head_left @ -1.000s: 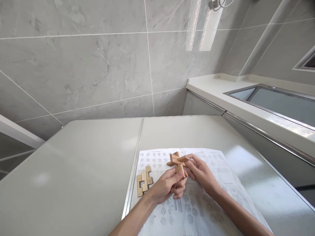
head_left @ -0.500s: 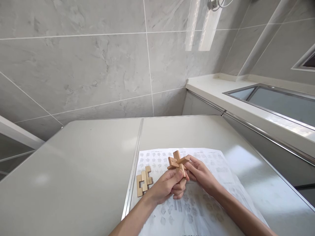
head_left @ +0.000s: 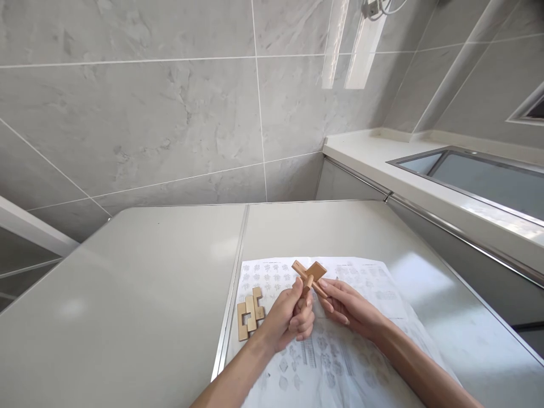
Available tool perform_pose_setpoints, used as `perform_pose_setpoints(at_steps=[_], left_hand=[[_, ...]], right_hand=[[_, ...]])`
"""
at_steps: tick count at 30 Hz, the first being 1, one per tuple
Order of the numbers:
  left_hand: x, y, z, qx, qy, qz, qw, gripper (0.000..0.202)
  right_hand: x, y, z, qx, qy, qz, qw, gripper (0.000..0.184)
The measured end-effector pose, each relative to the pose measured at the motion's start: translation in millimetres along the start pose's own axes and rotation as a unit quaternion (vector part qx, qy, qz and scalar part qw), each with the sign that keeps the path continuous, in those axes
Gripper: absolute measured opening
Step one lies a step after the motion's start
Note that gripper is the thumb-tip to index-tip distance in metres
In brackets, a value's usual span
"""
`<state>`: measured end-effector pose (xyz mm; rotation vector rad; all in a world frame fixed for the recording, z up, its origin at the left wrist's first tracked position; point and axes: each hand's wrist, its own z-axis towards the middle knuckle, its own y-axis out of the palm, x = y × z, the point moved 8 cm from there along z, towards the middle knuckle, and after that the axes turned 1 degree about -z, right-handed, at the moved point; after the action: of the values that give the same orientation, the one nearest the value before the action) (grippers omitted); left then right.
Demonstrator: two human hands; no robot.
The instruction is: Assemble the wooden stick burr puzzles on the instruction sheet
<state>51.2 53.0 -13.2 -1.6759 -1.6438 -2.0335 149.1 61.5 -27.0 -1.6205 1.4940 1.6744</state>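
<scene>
A partly joined wooden interlocking puzzle (head_left: 317, 271) of crossing flat pieces is held up over the printed sheet (head_left: 361, 351). My left hand (head_left: 291, 317) is closed round its lower part, thumb on top and fingers curled beneath. My right hand (head_left: 351, 303) pinches the puzzle's right side with thumb and fingertips, the lower fingers being loosely bent. Some of the puzzle is hidden behind my fingers. Left of my left hand, several notched wooden pieces (head_left: 250, 313) lie flat side by side on the sheet's left edge.
The pale table (head_left: 170, 283) has a metal seam (head_left: 232, 289) running beside the sheet. A grey tiled wall (head_left: 170, 124) stands behind it. On the right is a white counter (head_left: 361, 147) with an inset sink (head_left: 480, 175).
The puzzle has been turned and tilted, so a broad flat face now shows at its top right. My left hand has shifted slightly left, with its wrist rotated.
</scene>
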Motion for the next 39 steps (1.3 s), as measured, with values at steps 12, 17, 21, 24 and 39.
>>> perform_pose_setpoints(at_steps=[12,17,21,24,39], left_hand=[[7.8,-6.1,0.2,0.067,0.002,0.025,0.997,0.048],[7.7,-7.3,0.5,0.068,0.001,0.028,0.997,0.044],[8.3,-6.6,0.6,0.072,0.005,0.027,0.997,0.042],[8.2,-6.2,0.8,0.073,0.007,0.026,0.997,0.041],[6.5,-6.3,0.0,0.061,-0.008,0.033,0.998,0.037]], right_hand=[[-3.6,-47.5,5.2,0.174,-0.109,0.12,0.971,0.036],[-3.0,-75.9,2.8,0.248,-0.17,0.158,0.941,0.032],[-4.8,-85.5,-0.8,0.273,-0.194,0.187,0.924,0.03],[-6.5,-88.7,-3.4,0.282,-0.202,0.209,0.914,0.031],[3.5,-66.4,-1.8,0.28,-0.146,0.227,0.921,0.03]])
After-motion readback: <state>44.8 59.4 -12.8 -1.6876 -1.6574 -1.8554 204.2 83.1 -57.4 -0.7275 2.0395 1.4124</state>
